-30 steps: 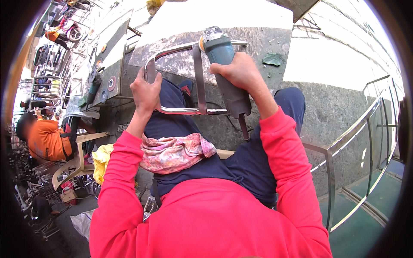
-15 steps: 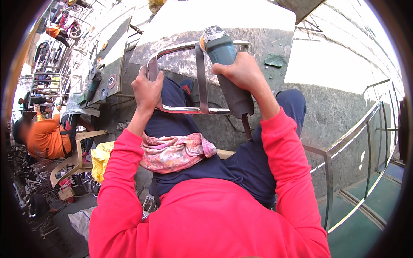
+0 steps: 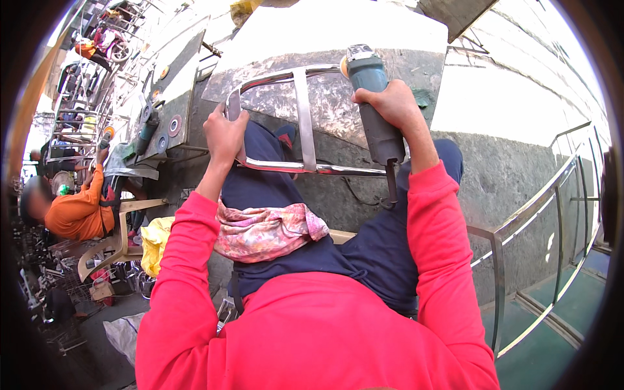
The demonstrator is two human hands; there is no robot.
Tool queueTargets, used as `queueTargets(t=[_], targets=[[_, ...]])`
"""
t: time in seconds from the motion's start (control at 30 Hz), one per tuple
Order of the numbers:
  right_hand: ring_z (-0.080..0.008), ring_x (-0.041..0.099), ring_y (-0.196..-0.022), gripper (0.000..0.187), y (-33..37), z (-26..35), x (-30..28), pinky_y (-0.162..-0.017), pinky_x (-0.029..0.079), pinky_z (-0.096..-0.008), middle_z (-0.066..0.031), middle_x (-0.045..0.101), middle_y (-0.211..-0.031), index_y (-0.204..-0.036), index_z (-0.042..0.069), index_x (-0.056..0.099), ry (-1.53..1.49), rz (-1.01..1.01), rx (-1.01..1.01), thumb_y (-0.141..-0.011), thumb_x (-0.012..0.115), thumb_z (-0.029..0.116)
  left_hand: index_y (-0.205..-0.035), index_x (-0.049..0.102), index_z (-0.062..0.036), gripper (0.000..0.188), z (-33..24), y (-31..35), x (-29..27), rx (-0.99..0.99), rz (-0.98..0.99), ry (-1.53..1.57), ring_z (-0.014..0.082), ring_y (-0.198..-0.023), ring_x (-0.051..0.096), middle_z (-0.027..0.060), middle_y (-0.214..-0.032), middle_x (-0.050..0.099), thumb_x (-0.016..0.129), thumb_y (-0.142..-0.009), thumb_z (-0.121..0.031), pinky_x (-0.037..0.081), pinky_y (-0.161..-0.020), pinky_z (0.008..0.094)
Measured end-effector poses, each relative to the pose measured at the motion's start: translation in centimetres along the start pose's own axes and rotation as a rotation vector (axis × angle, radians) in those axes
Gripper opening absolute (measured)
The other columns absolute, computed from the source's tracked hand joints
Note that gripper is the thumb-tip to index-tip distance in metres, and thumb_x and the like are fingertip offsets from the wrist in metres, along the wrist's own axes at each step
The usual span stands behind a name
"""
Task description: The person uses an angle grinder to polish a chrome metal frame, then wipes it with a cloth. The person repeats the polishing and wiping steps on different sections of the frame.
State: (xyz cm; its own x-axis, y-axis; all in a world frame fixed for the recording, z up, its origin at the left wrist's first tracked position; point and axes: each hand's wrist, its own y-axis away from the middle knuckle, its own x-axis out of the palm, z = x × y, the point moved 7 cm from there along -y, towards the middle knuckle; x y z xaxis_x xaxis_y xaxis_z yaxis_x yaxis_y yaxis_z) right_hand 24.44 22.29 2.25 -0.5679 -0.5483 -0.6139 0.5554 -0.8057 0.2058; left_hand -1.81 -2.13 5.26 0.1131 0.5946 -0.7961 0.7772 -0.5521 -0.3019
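My left hand (image 3: pixel 225 132) grips the left end of a shiny bent metal tube frame (image 3: pixel 304 120), which has a flat crossbar in its middle. The frame lies across my lap and reaches over the work board in front of me. My right hand (image 3: pixel 390 104) is wrapped around the body of a teal and black angle grinder (image 3: pixel 381 133). The grinder's orange disc (image 3: pixel 344 66) is at the frame's far tube, right of the crossbar; whether it touches cannot be made out. From the grinder's lower end hangs its dark cord. A pink patterned cloth (image 3: pixel 266 231) lies over my left thigh.
Another angle grinder (image 3: pixel 147 133) and several discs (image 3: pixel 175 125) rest on a board at the left. Farther left, a person in orange (image 3: pixel 78 211) sits by a plastic chair (image 3: pixel 123 227). Metal railings (image 3: pixel 497 247) stand at the right. A green scrap (image 3: pixel 422 97) lies beyond my right hand.
My right hand has carried the grinder to the right along the far tube, away from the crossbar. The frame has tilted slightly, and its crossbar now looks brighter. My left hand keeps its hold.
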Motion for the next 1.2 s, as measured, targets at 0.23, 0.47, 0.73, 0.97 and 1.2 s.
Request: queueTargets(t=[0.23, 0.47, 0.73, 0.97, 1.2], targets=[[-0.0286, 0.068, -0.062, 0.066, 0.7, -4.5, -4.1, -0.059, 0.053, -0.0382, -0.0213, 0.068, -0.070, -0.072, -0.014, 0.068, -0.064, -0.080, 0.124, -0.061, 0.081, 0.049, -0.101, 0.071, 0.0075, 0.048, 2.1, -1.1, 0.8, -0.093, 0.082, 0.009, 0.0361, -0.083, 0.072, 0.0261, -0.086, 0.072, 0.075, -0.071, -0.030, 0.054, -0.080, 0.0420], [-0.0200, 0.062, -0.053, 0.050, 2.1, -8.7, -6.4, -0.049, 0.047, -0.0327, -0.0137, 0.065, -0.065, -0.072, -0.010, 0.067, -0.161, -0.143, 0.242, -0.065, 0.082, 0.037, -0.102, 0.071, 0.0080, 0.050, 2.9, -2.4, 1.4, -0.014, 0.079, -0.047, 0.0374, -0.086, 0.072, 0.0269, -0.087, 0.072, 0.075, -0.072, -0.032, 0.054, -0.082, 0.0414], [-0.0183, 0.060, -0.051, 0.047, 3.9, -9.9, -8.2, -0.048, 0.046, -0.0311, -0.0122, 0.064, -0.065, -0.071, -0.009, 0.067, -0.230, -0.171, 0.247, -0.065, 0.081, 0.035, -0.110, 0.068, 0.0111, 0.069, 8.2, -6.0, 4.5, -0.173, 0.318, -0.122, 0.0323, -0.083, 0.073, 0.0245, -0.082, 0.071, 0.079, -0.074, -0.047, 0.054, -0.080, 0.0396], [-0.0174, 0.059, -0.050, 0.047, 4.7, -11.3, -9.7, -0.048, 0.046, -0.0307, -0.0114, 0.063, -0.062, -0.069, -0.009, 0.066, -0.210, -0.202, 0.242, -0.066, 0.080, 0.037, -0.119, 0.065, 0.0089, 0.079, 7.5, -9.7, 6.4, -0.100, 0.298, -0.128, 0.0316, -0.089, 0.072, 0.0246, -0.089, 0.072, 0.079, -0.072, -0.053, 0.053, -0.085, 0.0398], [-0.0223, 0.064, -0.054, 0.050, 5.9, -12.0, -9.6, -0.051, 0.049, -0.0345, -0.0151, 0.065, -0.064, -0.071, -0.010, 0.066, -0.160, -0.181, 0.299, -0.065, 0.080, 0.037, -0.115, 0.071, 0.0003, 0.067, 6.1, -9.6, 5.4, 0.029, 0.116, -0.097, 0.0321, -0.092, 0.072, 0.0239, -0.096, 0.073, 0.079, -0.073, -0.051, 0.053, -0.085, 0.0392]])
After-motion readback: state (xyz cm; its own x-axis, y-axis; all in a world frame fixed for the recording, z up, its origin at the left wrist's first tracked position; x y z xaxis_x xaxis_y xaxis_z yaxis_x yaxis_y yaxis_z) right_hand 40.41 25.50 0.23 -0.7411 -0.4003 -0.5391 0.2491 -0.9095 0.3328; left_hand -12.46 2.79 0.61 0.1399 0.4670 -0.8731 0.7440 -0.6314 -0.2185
